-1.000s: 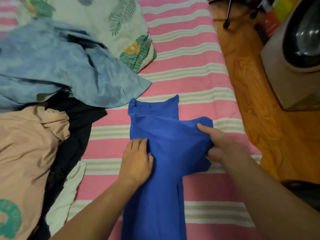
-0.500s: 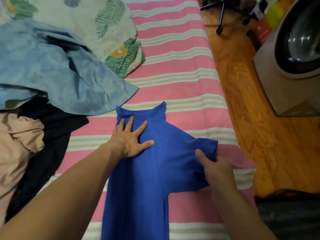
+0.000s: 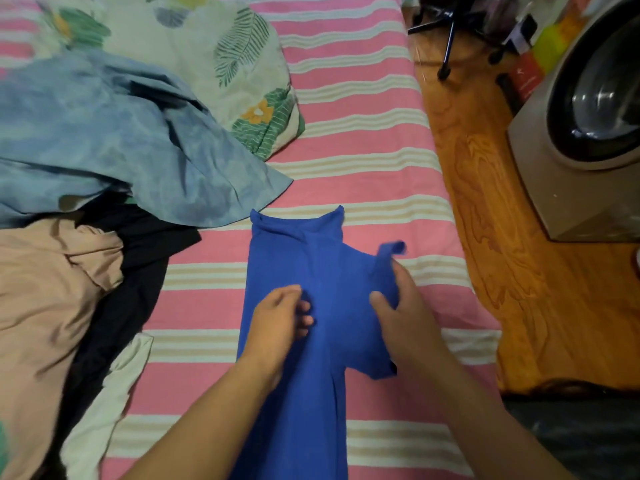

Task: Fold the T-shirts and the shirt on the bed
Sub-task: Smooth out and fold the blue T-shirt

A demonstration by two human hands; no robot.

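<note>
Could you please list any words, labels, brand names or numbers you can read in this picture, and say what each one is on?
No text can be read.
The red box beside the washing machine bears a small white mark, too blurred to read.
The blue T-shirt shows no print or label.

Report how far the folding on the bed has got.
Done: no finished fold shows; the royal-blue T-shirt lies in a narrow strip on the pink striped bed sheet. In hand: the right hand grips its sleeve, the left hand rests on the middle. Left: the light-blue mottled shirt, peach garment, black garment and white garment lie heaped unfolded.
</note>
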